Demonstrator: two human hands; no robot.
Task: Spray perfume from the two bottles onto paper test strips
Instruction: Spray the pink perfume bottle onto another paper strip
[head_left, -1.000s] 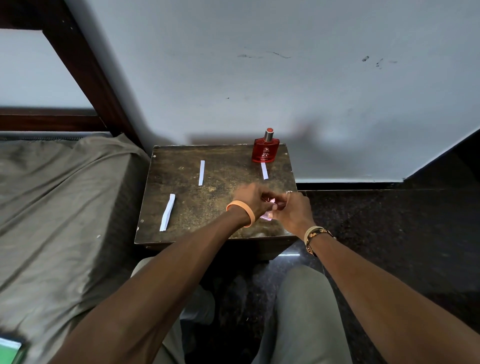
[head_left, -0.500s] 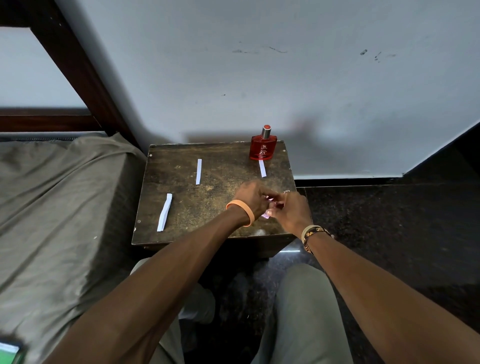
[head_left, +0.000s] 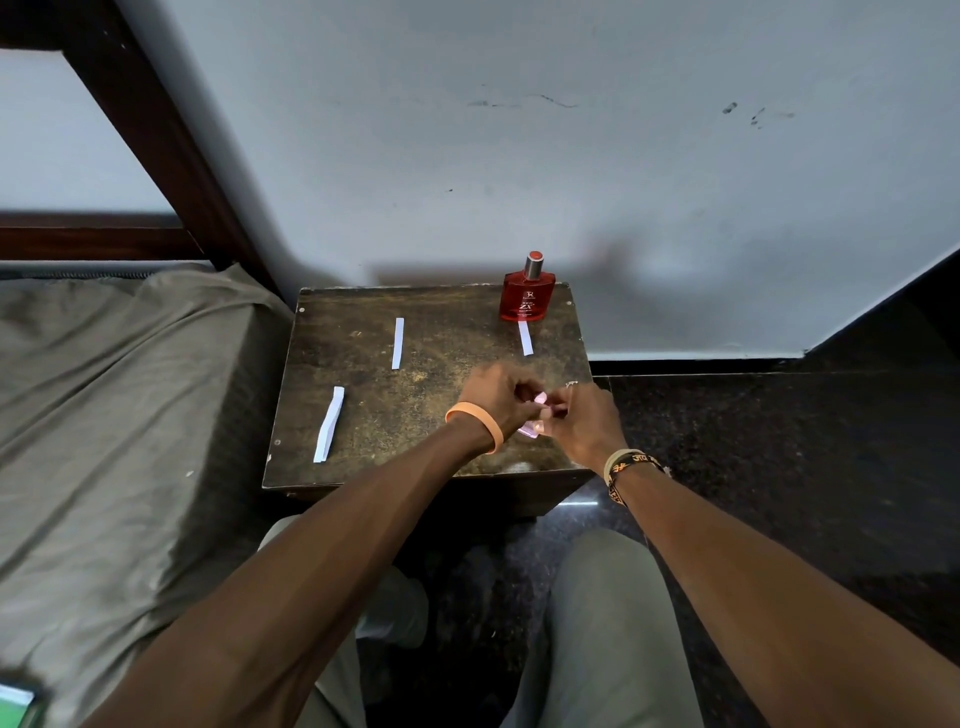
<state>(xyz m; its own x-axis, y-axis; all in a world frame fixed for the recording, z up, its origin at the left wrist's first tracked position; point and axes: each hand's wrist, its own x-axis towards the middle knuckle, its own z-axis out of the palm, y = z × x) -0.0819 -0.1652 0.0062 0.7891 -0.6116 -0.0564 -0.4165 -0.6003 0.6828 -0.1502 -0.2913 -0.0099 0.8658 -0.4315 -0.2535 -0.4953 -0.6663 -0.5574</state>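
One pale wall (head_left: 519, 156) rises behind the table (head_left: 415, 410), a small dark wooden top, worn and scuffed. Left of the table lies a bed (head_left: 130, 415) under a grey sheet. To the table's right and beneath it is dark speckled floor (head_left: 779, 467). Both forearms reach over the table's near edge.

The left hand (head_left: 498, 395) and right hand (head_left: 587, 426) meet above the table's near right part, the fingers of both curled round a small pink bottle (head_left: 532, 428). Most of it is hidden between them, so I cannot tell which way it points, whether it carries a label, or whether it touches the table.

The red bottle (head_left: 527, 299) stands upright at the table's far right corner, close to the wall, with its silver neck and red top pointing up. Its front reads "RED ZX"; the smaller print is not legible.

Three white paper strips lie on the table, each with its long axis running from the near edge toward the far edge. The left strip (head_left: 329, 423), the longest, lies in the table's near left part and leans slightly right at its far end. The middle strip (head_left: 398, 343) lies at the table's far centre. The right strip (head_left: 525, 338) lies just in front of the red bottle.

An orange band (head_left: 480, 418) circles the left wrist. A black-and-yellow band (head_left: 626, 467) on the right wrist bears lettering I cannot read.
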